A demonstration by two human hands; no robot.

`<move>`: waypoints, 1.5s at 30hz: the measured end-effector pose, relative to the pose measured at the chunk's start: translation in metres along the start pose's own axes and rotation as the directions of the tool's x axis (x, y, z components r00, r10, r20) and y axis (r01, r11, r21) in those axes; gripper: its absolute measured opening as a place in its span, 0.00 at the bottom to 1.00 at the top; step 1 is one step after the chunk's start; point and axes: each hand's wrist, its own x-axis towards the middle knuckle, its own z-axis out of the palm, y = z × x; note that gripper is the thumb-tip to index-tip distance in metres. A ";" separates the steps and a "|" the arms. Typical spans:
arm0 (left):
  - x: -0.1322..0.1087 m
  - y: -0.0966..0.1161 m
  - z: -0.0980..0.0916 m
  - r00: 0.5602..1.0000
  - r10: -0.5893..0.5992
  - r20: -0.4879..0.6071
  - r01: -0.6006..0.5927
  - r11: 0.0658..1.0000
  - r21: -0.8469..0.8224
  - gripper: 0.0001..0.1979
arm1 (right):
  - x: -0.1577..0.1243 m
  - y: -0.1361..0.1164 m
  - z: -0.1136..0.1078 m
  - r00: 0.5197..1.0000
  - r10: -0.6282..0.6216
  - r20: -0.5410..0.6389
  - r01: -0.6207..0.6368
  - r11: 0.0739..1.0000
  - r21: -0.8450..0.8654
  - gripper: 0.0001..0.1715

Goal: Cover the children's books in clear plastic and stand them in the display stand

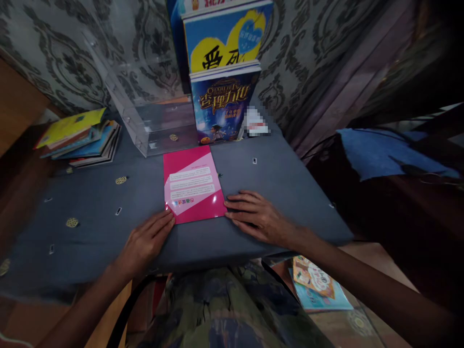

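Observation:
A glossy pink book (190, 159) with a pale text panel lies on the grey tablecloth, its print upside down to me. At its near left corner, my left hand (148, 239) has its fingers close together, gripping the corner. My right hand (259, 217) rests by the near right corner with fingers stretched out and a little apart, the tips touching the book's edge. Just beyond stands a dark blue book (223, 106) with gold lettering, and behind it a blue and yellow book (228, 38).
A clear acrylic holder (137, 116) stands left of the upright books. Farther left is a pile of books (85, 137) under a yellow one. A patterned curtain (297, 53) hangs behind the grey-covered table (90, 251). More books (321, 285) lie below the table at right.

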 end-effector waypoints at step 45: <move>0.102 -0.098 0.078 0.881 -0.459 0.112 0.450 0.888 0.096 0.23 | 0.115 0.085 0.032 0.901 0.394 0.183 -0.304 0.872 -0.384 0.42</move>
